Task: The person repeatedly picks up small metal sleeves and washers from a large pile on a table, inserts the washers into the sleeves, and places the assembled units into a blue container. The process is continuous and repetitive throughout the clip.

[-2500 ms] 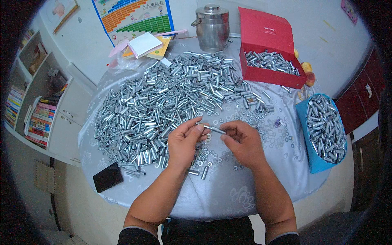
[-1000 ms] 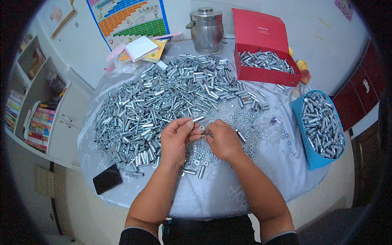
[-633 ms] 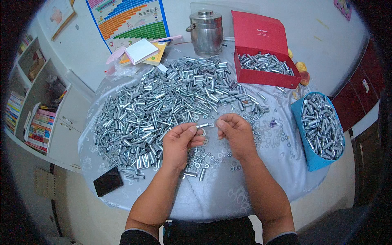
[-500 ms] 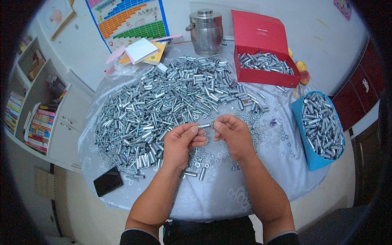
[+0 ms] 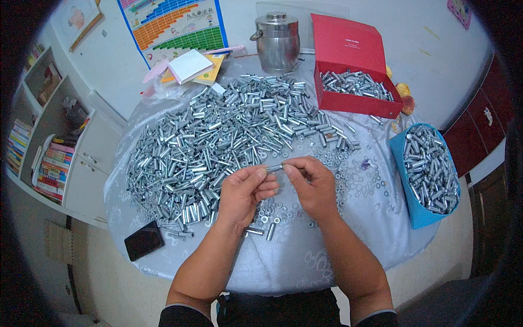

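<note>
Over the near side of the table, my two hands meet at a short silvery metal bolt (image 5: 274,168). My left hand (image 5: 242,191) pinches its left end between thumb and forefinger, the other fingers curled below. On the other end, the thumb and fingertips of my right hand (image 5: 313,188) are closed; they partly hide that end. A broad heap of metal sleeves and bolts (image 5: 212,136) lies just beyond and left of my hands. Loose washers (image 5: 279,210) are scattered beneath them, beside a couple of single sleeves (image 5: 270,231).
An open red box (image 5: 357,106) holding metal bolts stands far right. Nearer on the right is a blue container (image 5: 403,180) full of assembled-looking bolts. A steel canister (image 5: 277,43) and notebooks (image 5: 190,66) stand at the back; a black phone (image 5: 144,241) lies near left.
My right hand's fingers have shifted slightly left and inward along the bolt's right end, covering more of it. My left hand keeps its pinch. The whole view has moved very slightly.
</note>
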### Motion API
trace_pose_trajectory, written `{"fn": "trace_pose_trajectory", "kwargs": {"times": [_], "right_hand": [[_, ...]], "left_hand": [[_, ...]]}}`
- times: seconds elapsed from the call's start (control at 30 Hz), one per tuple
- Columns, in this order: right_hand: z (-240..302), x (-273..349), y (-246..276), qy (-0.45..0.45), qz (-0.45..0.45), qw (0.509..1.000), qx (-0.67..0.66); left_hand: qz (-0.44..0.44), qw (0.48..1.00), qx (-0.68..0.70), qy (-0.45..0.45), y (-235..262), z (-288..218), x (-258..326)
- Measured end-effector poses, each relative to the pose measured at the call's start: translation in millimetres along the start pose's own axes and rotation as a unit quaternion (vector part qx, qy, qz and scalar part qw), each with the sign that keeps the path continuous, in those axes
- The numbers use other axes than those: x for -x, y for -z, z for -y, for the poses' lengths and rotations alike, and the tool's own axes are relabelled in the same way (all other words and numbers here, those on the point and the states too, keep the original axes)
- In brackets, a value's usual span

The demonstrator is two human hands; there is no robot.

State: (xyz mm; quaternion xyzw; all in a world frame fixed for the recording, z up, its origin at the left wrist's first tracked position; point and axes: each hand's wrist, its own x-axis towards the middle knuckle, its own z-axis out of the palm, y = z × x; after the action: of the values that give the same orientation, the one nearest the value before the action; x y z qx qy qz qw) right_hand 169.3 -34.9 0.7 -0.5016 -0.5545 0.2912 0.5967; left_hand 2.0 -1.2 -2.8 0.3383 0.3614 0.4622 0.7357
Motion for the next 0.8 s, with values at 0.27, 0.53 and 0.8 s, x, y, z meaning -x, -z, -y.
{"fn": "trace_pose_trajectory", "kwargs": {"times": [0.27, 0.53, 0.8], "right_hand": [[5.5, -1.6, 4.5, -0.027, 0.008, 0.999, -0.015], [3.1, -4.8, 11.6, -0.111, 0.021, 0.991, -0.066], [0.0, -14.1, 22.3, -0.041, -0.062, 0.988, 0.135]], "left_hand": [[0.06, 0.998, -0.012, 0.018, -9.6, 2.4, 3.6], [0.048, 0.998, -0.032, -0.002, -8.1, 3.1, 3.9], [0.03, 0.993, 0.112, -0.023, 7.6, -3.5, -3.4]]}}
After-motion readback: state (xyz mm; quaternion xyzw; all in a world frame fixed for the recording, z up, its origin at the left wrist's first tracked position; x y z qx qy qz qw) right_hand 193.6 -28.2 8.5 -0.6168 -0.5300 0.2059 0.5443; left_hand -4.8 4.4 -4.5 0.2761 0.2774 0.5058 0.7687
